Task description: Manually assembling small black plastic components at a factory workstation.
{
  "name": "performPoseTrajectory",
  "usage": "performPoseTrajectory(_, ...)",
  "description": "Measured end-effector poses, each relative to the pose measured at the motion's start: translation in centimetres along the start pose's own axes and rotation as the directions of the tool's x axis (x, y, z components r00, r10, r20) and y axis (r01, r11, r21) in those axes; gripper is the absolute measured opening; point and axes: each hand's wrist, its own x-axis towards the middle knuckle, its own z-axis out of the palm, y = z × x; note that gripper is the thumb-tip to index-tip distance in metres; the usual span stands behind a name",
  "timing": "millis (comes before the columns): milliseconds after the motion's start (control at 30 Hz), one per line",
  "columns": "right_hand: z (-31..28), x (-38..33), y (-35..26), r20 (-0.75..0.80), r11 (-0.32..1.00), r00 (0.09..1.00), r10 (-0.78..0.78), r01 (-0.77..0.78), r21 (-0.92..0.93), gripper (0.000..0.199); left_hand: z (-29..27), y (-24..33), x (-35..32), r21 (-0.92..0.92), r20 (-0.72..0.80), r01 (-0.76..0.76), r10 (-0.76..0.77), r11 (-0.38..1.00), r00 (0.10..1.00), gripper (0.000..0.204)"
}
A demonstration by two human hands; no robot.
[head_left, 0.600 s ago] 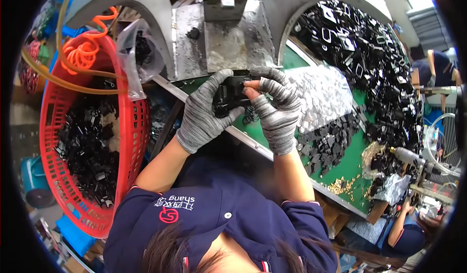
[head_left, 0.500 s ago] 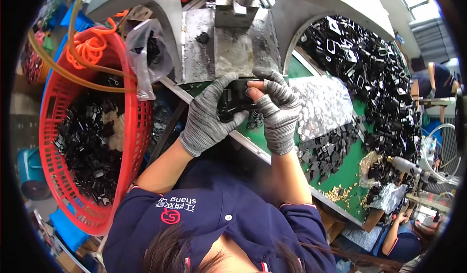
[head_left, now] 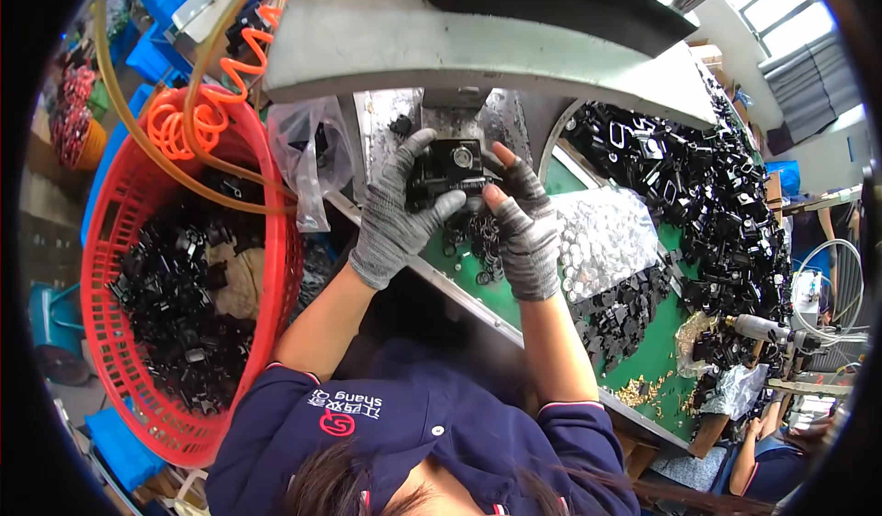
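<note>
In front of the machine, my gloved left hand (head_left: 390, 217) is closed round a black block-shaped part (head_left: 446, 162), its thumb along the near side. A round silver piece (head_left: 462, 157) shows in the top of that part. Just right of the block is my gloved right hand (head_left: 531, 240); bare thumb and fingertip stick out of the glove, spread apart with nothing visible between them. Black rings (head_left: 482, 240) and small loose parts lie on the green tabletop (head_left: 459, 268) below the hands.
A grey machine arm (head_left: 496, 56) arches over a metal bed (head_left: 381, 121). To the left stands a red basket (head_left: 92, 305) of black parts beside a plastic bag (head_left: 317, 158). Rightward lie silver discs (head_left: 602, 240), black pieces (head_left: 625, 318), brass bits (head_left: 640, 390) and a large heap of black parts (head_left: 717, 222).
The view has shifted, showing more of the machine arm. My right thumb and fingers have come off the block and spread apart, and the silver piece on its top is now visible.
</note>
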Motion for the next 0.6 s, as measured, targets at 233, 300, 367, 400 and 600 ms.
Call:
performPoseTrajectory(233, -0.5, 1.1, 0.1, 0.143, 0.990, 0.981, -0.128, 0.136, -0.045, 0.058, 1.1, -1.0, 4.7, -0.371, -0.043, 0.036, -0.056, 0.928, 0.998, 0.053)
performPoseTrajectory(300, -0.5, 2.0, 0.1, 0.162, 0.988, 0.976, -0.145, 0.153, -0.036, 0.061, 1.3, -0.9, 5.5, -0.338, -0.064, 0.029, -0.054, 0.941, 0.997, 0.050)
performPoseTrajectory(367, -0.3, 2.9, 0.2, 0.168, 0.985, 0.974, -0.152, 0.164, -0.060, 0.063, 1.3, -0.8, 6.2, -0.313, -0.058, 0.085, -0.109, 0.946, 0.992, 0.045)
performPoseTrajectory(400, -0.2, 3.2, 0.2, 0.180, 0.983, 0.970, -0.163, 0.175, -0.055, 0.063, 1.4, -0.8, 6.5, -0.333, -0.063, 0.104, -0.132, 0.937, 0.989, 0.044)
performPoseTrajectory(600, -0.3, 4.2, 0.2, 0.185, 0.987, 0.976, -0.114, 0.132, -0.089, 0.066, 1.5, -1.1, 7.2, -0.251, -0.096, 0.146, -0.175, 0.957, 0.980, 0.039)
